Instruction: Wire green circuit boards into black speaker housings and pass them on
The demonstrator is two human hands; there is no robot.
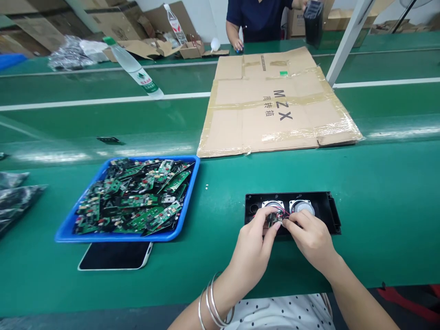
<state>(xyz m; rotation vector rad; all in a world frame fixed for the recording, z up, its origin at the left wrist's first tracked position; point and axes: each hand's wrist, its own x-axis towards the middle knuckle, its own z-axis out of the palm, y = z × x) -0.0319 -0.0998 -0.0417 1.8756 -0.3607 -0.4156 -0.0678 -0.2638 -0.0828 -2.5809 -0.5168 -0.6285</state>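
A black plastic speaker housing (321,208) lies on the green table in front of me, with two round speakers (301,207) set side by side in it. Over the housing, my left hand (256,238) pinches a small circuit board (274,219) between thumb and fingers. My right hand (311,233) is closed at the board's right end, fingertips together on thin red and black wires (282,211). The exact grip on the wires is partly hidden by the fingers.
A blue tray (189,220) heaped with circuit boards (137,201) stands left, partly over a phone (115,255). Flattened cardboard (237,123) lies ahead beside a white post (347,43). A water bottle (135,71) lies further left. A co-worker (257,20) is across the table.
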